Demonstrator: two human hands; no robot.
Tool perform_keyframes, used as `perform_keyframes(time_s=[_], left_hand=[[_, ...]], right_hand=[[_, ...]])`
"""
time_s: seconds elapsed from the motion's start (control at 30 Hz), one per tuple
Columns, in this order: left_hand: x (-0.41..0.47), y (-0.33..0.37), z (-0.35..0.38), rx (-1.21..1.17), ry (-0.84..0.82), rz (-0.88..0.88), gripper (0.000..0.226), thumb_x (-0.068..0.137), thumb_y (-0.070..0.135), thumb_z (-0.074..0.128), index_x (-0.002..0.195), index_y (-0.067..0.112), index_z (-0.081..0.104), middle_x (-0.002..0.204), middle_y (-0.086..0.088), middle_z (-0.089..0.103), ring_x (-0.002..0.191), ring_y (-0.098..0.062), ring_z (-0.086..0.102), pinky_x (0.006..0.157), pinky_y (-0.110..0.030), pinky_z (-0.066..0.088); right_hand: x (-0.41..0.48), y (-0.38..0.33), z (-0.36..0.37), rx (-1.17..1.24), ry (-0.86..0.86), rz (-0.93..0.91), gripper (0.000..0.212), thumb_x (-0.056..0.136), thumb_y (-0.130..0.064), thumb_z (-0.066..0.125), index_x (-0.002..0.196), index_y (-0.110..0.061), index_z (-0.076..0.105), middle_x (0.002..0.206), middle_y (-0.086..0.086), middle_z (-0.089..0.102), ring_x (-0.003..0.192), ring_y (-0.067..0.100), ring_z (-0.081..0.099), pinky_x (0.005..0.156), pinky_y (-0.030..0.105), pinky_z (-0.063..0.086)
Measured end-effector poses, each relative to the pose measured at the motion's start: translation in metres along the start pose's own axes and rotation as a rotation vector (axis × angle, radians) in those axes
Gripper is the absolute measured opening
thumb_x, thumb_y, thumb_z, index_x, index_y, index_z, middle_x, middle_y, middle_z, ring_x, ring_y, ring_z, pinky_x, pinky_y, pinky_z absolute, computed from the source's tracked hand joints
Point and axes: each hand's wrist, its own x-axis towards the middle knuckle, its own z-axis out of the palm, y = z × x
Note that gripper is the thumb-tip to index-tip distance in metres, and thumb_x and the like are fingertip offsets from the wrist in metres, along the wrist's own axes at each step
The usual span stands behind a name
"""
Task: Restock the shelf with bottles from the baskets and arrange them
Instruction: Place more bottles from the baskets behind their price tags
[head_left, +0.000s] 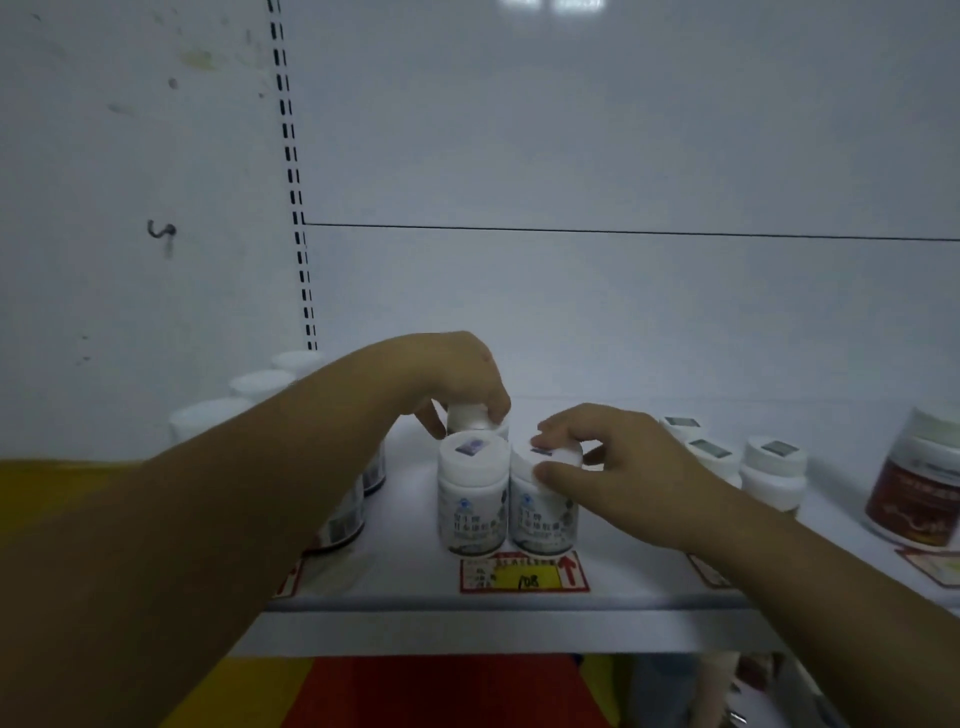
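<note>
Bottle (470, 415) under left hand (457, 374): body hidden. Bottles (343, 525) beyond left forearm (260, 467) half covered. Red jar (917, 493) right of right hand (618, 467) cut by edge.

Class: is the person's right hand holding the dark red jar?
No: the right hand grips a white bottle by its cap; the red jar stands apart, far right.

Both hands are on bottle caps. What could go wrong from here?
1. The left hand holds the rear bottle tight behind the front-left bottle; shifting it might push that one toward the shelf edge.
2. The left forearm passes close over the left row of bottles; it may knock one.
3. The right hand grips the front-right bottle by its cap only, so it could tip.
</note>
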Motion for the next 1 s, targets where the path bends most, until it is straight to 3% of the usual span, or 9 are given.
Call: perform_keyframes(time_s=[0.1, 0.2, 0.37, 0.47, 0.53, 0.63, 0.7, 0.8, 1.0], left_hand=[[0.003, -0.005, 0.004, 0.053, -0.019, -0.02, 0.03, 0.073, 0.013, 0.07, 0.103, 0.011, 0.063, 0.095, -0.005, 0.06, 0.082, -0.02, 0.061, 0.064, -0.034, 0.06], [0.004, -0.009, 0.008, 0.102, -0.003, -0.028, 0.031, 0.075, 0.021, 0.069, 0.105, 0.013, 0.062, 0.098, -0.005, 0.06, 0.085, -0.02, 0.06, 0.068, -0.035, 0.059], [-0.002, -0.001, 0.01, 0.265, 0.104, 0.079, 0.054, 0.086, 0.044, 0.057, 0.131, 0.015, 0.047, 0.137, -0.007, 0.047, 0.113, -0.025, 0.048, 0.088, -0.035, 0.042], [-0.014, 0.018, 0.012, 0.373, 0.133, 0.168, 0.066, 0.089, 0.053, 0.047, 0.143, 0.017, 0.031, 0.152, -0.006, 0.032, 0.133, -0.025, 0.036, 0.105, -0.036, 0.031], [-0.025, 0.038, 0.015, 0.496, 0.123, 0.201, 0.072, 0.09, 0.059, 0.038, 0.147, 0.018, 0.022, 0.157, -0.005, 0.021, 0.143, -0.024, 0.02, 0.114, -0.041, 0.02], [-0.039, 0.077, 0.027, 0.621, 0.157, 0.252, 0.074, 0.091, 0.061, 0.03, 0.149, 0.019, 0.013, 0.16, -0.004, 0.009, 0.147, -0.022, 0.001, 0.117, -0.043, 0.006], [-0.045, 0.105, 0.044, 0.626, 0.188, 0.285, 0.075, 0.09, 0.062, 0.028, 0.15, 0.02, 0.01, 0.16, -0.004, 0.005, 0.147, -0.022, -0.003, 0.118, -0.044, 0.004], [-0.054, 0.149, 0.087, 0.554, 0.203, 0.378, 0.074, 0.09, 0.062, 0.029, 0.15, 0.023, 0.011, 0.16, -0.002, 0.007, 0.147, -0.019, 0.001, 0.118, -0.042, 0.006], [-0.081, 0.244, 0.206, 0.416, 0.224, 0.628, 0.063, 0.091, 0.057, 0.038, 0.145, 0.026, 0.028, 0.153, 0.001, 0.033, 0.139, -0.019, 0.031, 0.112, -0.036, 0.024]], right_hand=[[-0.004, 0.0, 0.003, -0.093, 0.012, -0.018, 0.031, 0.079, -0.045, 0.059, 0.11, -0.038, 0.062, 0.128, -0.018, 0.056, 0.105, -0.002, 0.048, 0.094, 0.027, 0.045], [-0.005, -0.003, 0.005, -0.111, 0.008, -0.029, 0.035, 0.082, -0.044, 0.059, 0.116, -0.034, 0.059, 0.133, -0.014, 0.053, 0.104, -0.001, 0.045, 0.091, 0.023, 0.041], [-0.009, -0.003, -0.011, -0.09, 0.035, -0.047, 0.044, 0.085, -0.051, 0.054, 0.124, -0.033, 0.052, 0.137, -0.011, 0.049, 0.12, 0.006, 0.045, 0.1, 0.026, 0.038], [-0.002, 0.002, -0.047, -0.299, 0.101, -0.079, 0.05, 0.088, -0.051, 0.049, 0.133, -0.027, 0.046, 0.141, -0.005, 0.046, 0.128, 0.014, 0.041, 0.103, 0.03, 0.032], [0.001, 0.007, -0.076, -0.475, 0.054, -0.051, 0.058, 0.089, -0.052, 0.046, 0.139, -0.024, 0.037, 0.149, 0.001, 0.037, 0.135, 0.02, 0.032, 0.108, 0.036, 0.028], [-0.011, 0.021, -0.117, -0.739, -0.058, -0.011, 0.068, 0.091, -0.054, 0.04, 0.147, -0.022, 0.021, 0.158, 0.008, 0.015, 0.145, 0.025, 0.009, 0.116, 0.041, 0.013], [-0.036, 0.034, -0.141, -0.76, -0.054, 0.003, 0.07, 0.091, -0.055, 0.039, 0.148, -0.022, 0.016, 0.159, 0.009, 0.009, 0.146, 0.026, 0.003, 0.117, 0.042, 0.007], [-0.095, 0.06, -0.178, -0.782, -0.042, 0.035, 0.071, 0.09, -0.056, 0.039, 0.148, -0.023, 0.012, 0.159, 0.009, 0.004, 0.146, 0.026, -0.001, 0.117, 0.041, 0.005], [-0.222, 0.117, -0.239, -0.787, -0.052, 0.089, 0.07, 0.09, -0.053, 0.043, 0.147, -0.022, 0.017, 0.159, 0.008, 0.009, 0.146, 0.023, 0.002, 0.117, 0.042, 0.009]])
